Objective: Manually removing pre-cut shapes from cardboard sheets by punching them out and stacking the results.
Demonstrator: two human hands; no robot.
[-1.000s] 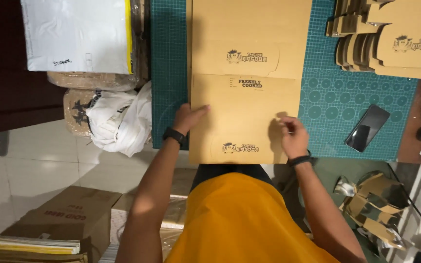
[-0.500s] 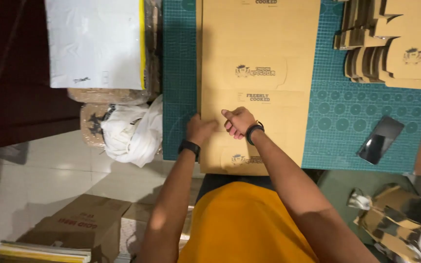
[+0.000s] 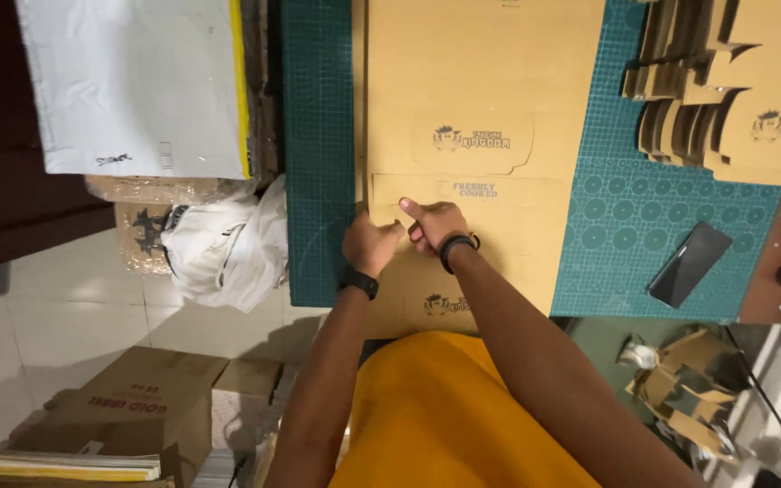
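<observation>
On the table: a teal cutting mat (image 3: 318, 181) with a printed grid covers the work surface, running from the left edge of the bench to the right.
Cardboard sheet: a large flat die-cut box blank (image 3: 481, 99) lies along the middle of the mat, its near end reaching the table edge by the person's orange shirt; it carries dark printed logos and fold lines.
White bag: a big pale mailer (image 3: 133, 86) with a yellow edge lies to the left, off the mat, above a crumpled white plastic bag (image 3: 228, 244).
Stack: folded cardboard pieces (image 3: 734, 99) sit at the upper right of the mat (same brown stock as the blank).
Carton: a brown box (image 3: 128, 407) stands on the floor, lower left.
Phone: a dark slab (image 3: 690, 265) rests on the mat, well right of the hands.
Left hand (image 3: 372, 244): curled into a loose fist on the blank's left edge, fingers pressed together; wrist wears a black band.
Right hand (image 3: 436, 224): just beside the left, touching the blank, thumb stretched toward the left hand, other fingers curled under; whether they pinch a flap I cannot tell.
</observation>
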